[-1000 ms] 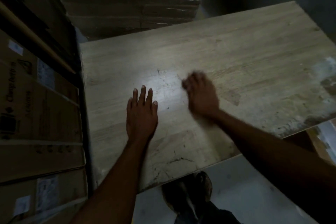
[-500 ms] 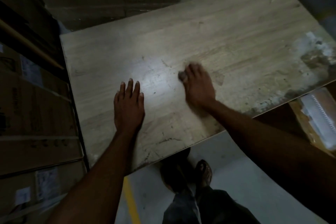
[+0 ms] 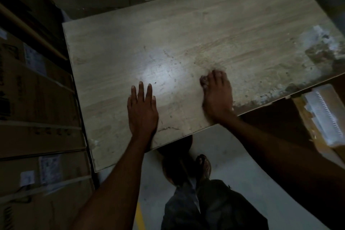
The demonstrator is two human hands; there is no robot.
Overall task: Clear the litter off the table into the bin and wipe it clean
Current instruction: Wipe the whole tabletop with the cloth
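Wooden table (image 3: 205,33) bears left hand (image 3: 142,110) flat; blurred right hand (image 3: 216,97), grip unclear.

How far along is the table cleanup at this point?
Done: no bulky litter shows on the table. In hand: the right hand presses a small pale wad on the wood, and the left hand rests flat. Left: the white and dark smears at the right edge.
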